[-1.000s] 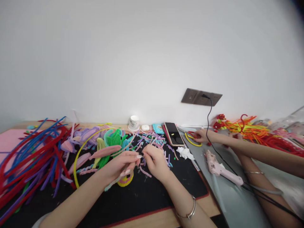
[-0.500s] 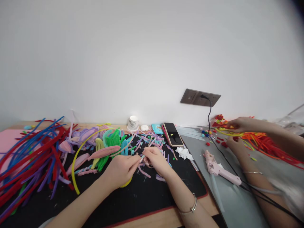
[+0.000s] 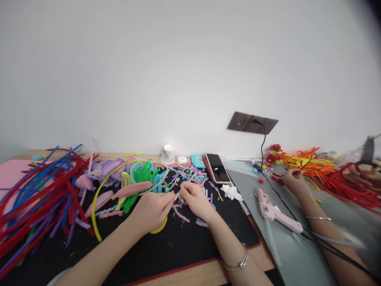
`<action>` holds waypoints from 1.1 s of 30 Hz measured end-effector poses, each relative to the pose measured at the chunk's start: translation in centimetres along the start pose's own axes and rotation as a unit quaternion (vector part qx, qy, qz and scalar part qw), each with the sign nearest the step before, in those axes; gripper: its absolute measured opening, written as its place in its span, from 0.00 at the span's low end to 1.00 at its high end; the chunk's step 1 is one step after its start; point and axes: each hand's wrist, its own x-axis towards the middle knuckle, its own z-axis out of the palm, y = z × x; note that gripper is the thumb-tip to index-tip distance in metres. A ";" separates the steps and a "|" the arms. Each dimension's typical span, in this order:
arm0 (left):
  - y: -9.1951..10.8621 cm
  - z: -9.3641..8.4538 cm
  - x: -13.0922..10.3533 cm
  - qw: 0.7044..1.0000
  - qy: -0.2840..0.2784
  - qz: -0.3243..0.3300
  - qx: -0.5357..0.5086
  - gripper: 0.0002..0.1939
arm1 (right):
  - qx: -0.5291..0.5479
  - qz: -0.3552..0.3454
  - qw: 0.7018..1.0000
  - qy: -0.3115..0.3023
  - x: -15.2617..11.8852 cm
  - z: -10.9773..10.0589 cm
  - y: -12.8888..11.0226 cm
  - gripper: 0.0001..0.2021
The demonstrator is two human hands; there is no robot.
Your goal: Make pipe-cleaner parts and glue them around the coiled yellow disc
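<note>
Pinching a small pale piece [image 3: 177, 196] between our left hand [image 3: 154, 210] and right hand [image 3: 195, 200], we work above the black mat [image 3: 190, 248], near fuzzy, looped green petals [image 3: 143, 173] and a smooth-screened phone [image 3: 218, 169]; the printing on the cup [image 3: 168, 153] is too small to read.

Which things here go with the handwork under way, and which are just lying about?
Likely in the work:
- small pale piece pinched between left hand and right hand
- fuzzy pink petal
- green fuzzy loops

Seemingly just lying about:
- phone
- white cup
- blue packet
- crumpled tissue
</note>
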 end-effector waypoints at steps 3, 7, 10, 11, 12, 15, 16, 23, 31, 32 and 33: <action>0.1 -0.3 0.2 0.997 -0.011 -0.038 -0.070 0.16 | -0.034 -0.022 0.999 0.003 -0.1 0.0 -0.2 0.11; 0.4 -0.7 0.4 0.949 -0.047 -0.120 -0.288 0.19 | -0.069 -0.063 0.996 0.013 -0.3 0.1 -0.7 0.11; 0.5 -0.5 0.6 0.853 -0.089 -0.194 -0.477 0.18 | -0.088 -0.091 0.992 0.012 -0.5 0.0 -1.0 0.11; 0.6 -0.3 0.7 0.817 -0.094 -0.214 -0.527 0.17 | -0.095 -0.099 0.990 0.014 -0.5 0.0 -1.1 0.11; 0.6 -0.2 0.7 0.783 -0.096 -0.231 -0.570 0.16 | -0.101 -0.106 0.989 0.015 -0.6 0.0 -1.2 0.11; 0.8 0.2 0.7 0.697 -0.099 -0.259 -0.662 0.15 | -0.116 -0.125 0.985 0.024 -0.7 0.0 -1.4 0.11; 0.8 0.2 0.6 0.675 -0.102 -0.261 -0.682 0.15 | -0.121 -0.130 0.984 0.027 -0.7 0.0 -1.5 0.12; 0.8 0.7 0.7 0.657 -0.069 -0.273 -0.700 0.14 | -0.075 -0.092 0.992 0.050 -0.5 -0.1 -1.2 0.13; 0.9 0.2 0.9 0.662 -0.068 -0.275 -0.694 0.12 | -0.001 -0.069 0.989 0.128 0.3 -0.9 0.0 0.14; 0.8 0.2 0.9 0.662 -0.067 -0.283 -0.691 0.12 | 0.005 -0.072 0.984 0.162 0.4 -1.2 0.2 0.14; 0.8 0.2 0.9 0.660 -0.062 -0.291 -0.690 0.12 | 0.011 -0.075 0.979 0.192 0.5 -1.5 0.3 0.14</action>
